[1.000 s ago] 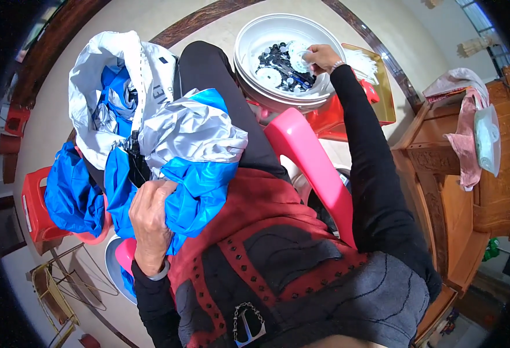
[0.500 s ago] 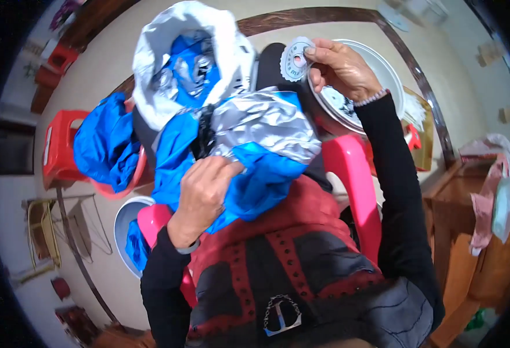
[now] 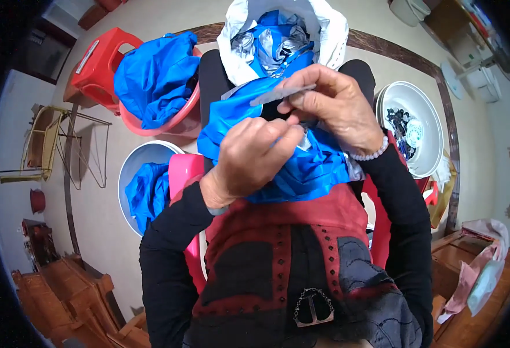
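At the left on the floor, red stool [image 3: 101,72], standing upright. Just beside it, pink basin [image 3: 180,123], heaped with blue bundle [image 3: 156,81], which reaches over the rim. Nearer to the body, round tub [image 3: 153,155] with blue cloth [image 3: 147,194] inside, and next to this tub, pink armrest [image 3: 184,174]. Across the lap, blue fabric [image 3: 226,119], crumpled and partly covered by both hands. Over this fabric, left hand [image 3: 252,153], with back of hand up and fingers curled together; not possible to tell whether clamped on something, because of hidden fingertips. Just above the left knuckles, grey disc [image 3: 281,94], tilted and seen almost from its edge. At top, between the knees, white bag [image 3: 331,43], open, with blue and silver fabric [image 3: 275,43] inside. Close to the left fingertips, right hand [image 3: 336,107], with thumb and forefinger clamped on the grey disc, and beaded bracelet [image 3: 371,155] around the wrist. Further right, white basin [image 3: 423,107], containing small black parts [image 3: 399,123] and white disc [image 3: 414,133]. At lower right, pink cloth [image 3: 464,284], hanging on wooden furniture.
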The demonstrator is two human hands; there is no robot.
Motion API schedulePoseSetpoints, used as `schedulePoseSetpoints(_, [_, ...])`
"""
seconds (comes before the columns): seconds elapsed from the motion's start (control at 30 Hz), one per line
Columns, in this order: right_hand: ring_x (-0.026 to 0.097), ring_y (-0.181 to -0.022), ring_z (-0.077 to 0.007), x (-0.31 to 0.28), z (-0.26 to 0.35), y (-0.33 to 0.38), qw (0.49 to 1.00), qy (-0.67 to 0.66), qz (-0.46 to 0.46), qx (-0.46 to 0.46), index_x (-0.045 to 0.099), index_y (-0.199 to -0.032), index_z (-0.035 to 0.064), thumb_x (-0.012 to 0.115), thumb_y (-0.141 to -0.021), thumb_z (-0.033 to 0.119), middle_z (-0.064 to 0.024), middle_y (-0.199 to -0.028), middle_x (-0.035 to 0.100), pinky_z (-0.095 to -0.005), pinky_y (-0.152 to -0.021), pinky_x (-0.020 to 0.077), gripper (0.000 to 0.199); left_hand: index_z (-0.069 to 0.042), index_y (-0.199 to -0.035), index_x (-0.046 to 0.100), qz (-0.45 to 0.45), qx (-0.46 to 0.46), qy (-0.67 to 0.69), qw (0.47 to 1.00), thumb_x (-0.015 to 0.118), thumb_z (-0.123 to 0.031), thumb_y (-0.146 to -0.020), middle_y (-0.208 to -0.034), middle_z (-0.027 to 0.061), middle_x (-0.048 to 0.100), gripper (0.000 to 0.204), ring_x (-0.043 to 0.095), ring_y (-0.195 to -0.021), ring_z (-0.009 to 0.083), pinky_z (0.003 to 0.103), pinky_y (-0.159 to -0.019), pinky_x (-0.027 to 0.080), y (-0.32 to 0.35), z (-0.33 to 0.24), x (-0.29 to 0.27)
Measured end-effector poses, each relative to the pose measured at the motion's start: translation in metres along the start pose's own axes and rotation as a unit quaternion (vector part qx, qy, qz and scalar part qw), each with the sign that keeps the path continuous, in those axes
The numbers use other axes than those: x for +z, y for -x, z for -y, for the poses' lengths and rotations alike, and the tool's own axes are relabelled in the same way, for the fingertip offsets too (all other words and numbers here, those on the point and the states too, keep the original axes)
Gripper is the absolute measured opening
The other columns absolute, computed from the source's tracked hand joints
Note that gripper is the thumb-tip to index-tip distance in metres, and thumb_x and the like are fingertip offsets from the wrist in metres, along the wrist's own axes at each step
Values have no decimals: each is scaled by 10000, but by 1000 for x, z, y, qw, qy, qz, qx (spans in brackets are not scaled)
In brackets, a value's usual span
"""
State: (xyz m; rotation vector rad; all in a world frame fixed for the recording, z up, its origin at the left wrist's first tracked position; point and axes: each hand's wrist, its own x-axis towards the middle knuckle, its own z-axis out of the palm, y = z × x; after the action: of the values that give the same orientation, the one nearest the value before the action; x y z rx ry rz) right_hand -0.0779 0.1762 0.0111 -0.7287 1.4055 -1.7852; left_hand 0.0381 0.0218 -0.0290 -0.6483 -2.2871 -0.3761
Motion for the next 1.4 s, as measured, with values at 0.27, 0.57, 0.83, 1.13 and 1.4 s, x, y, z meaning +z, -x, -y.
schedulePoseSetpoints(0.27, [588, -1007, -176, 2, -23, 17, 989, 55, 24, -137, 630, -999, 11, 631, -861, 76, -105, -1050, 622, -303, -878, 486, 153, -33, -1138, 573, -105, -18, 18, 994, 613, -53, -767, -925, 91, 607, 374, 581, -666, 212, 306, -567, 476, 6, 3, -7])
schedulePoseSetpoints(0.57, [606, -975, -189, -1, -26, 16, 946, 187, 41, -263, 672, -930, 25, 650, -845, 80, -98, -1027, 633, -303, -855, 486, 104, 65, -1255, 446, -134, -20, 67, 989, 649, 15, -745, -909, 171, 650, 551, 623, -674, 225, 313, -590, 509, 9, 4, -1])
schedulePoseSetpoints(0.83, [607, -986, -195, -3, -24, 18, 932, 216, 48, -287, 686, -877, 32, 670, -811, 77, -101, -1026, 634, -304, -859, 486, 82, 47, -1339, 345, -101, -49, 63, 992, 702, -7, -754, -1006, 221, 620, 687, 642, -799, 265, 348, -701, 524, 17, 1, -3])
schedulePoseSetpoints(1.13, [608, -979, -199, -5, -22, 19, 925, 226, 35, -302, 688, -858, 39, 646, -794, 16, -102, -1027, 634, -306, -850, 490, 80, -7, -1384, 297, -129, -72, 62, 987, 721, -3, -765, -1102, 243, 592, 750, 647, -886, 284, 347, -748, 532, 21, 5, 7])
schedulePoseSetpoints(1.4, [613, -954, -207, 3, -29, 18, 887, 310, -7, -343, 680, -870, 52, 610, -748, -69, -100, -1018, 633, -294, -817, 492, 186, 31, -1249, 457, -153, -57, 72, 984, 737, -10, -707, -1031, 238, 635, 611, 667, -792, 301, 357, -685, 551, 16, 2, 7])
